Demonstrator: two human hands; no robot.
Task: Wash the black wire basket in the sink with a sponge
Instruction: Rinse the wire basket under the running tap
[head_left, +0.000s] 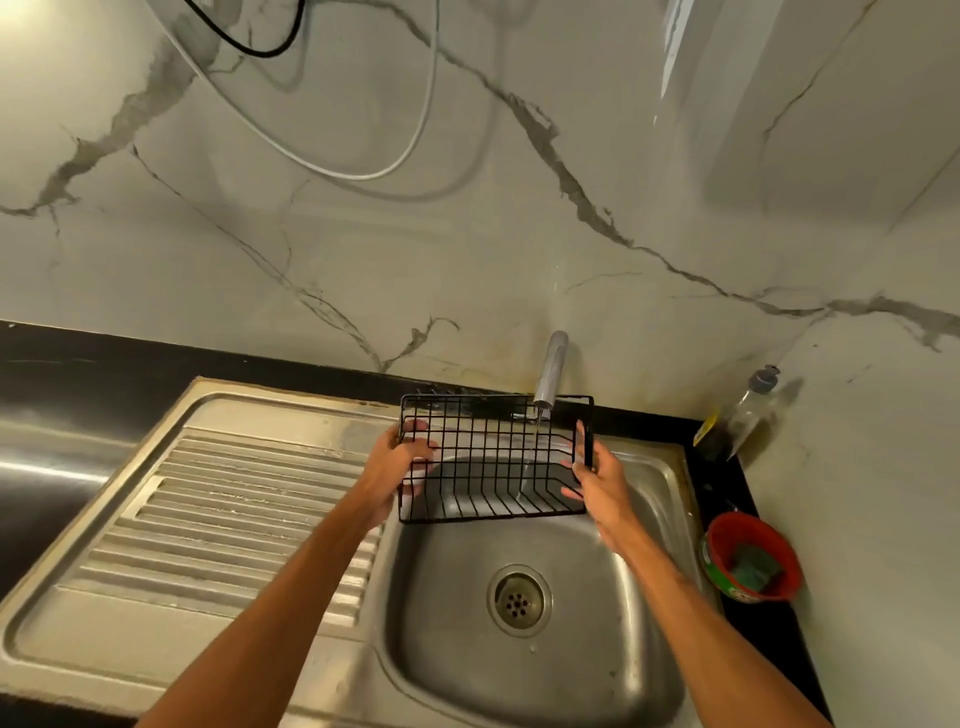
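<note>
Basket-wetting stage, most likely. Black wire basket (493, 457) above the far part of the sink (519, 675), under the running tap (550, 371); gripped at its left end by the left hand (395, 467), at its right end by the right hand (597, 483). No suds visible. Green sponge (753, 571) untouched in the red bowl (727, 525) at right. Scrubbing and final rinse probably left to do.

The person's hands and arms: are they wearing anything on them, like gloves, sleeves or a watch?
Nothing worn shows in this view. The left hand and right hand are bare, with no gloves and no rings that I can make out. Both forearms are bare too: no sleeves, watch or bracelet as far as the frame reaches.
</note>
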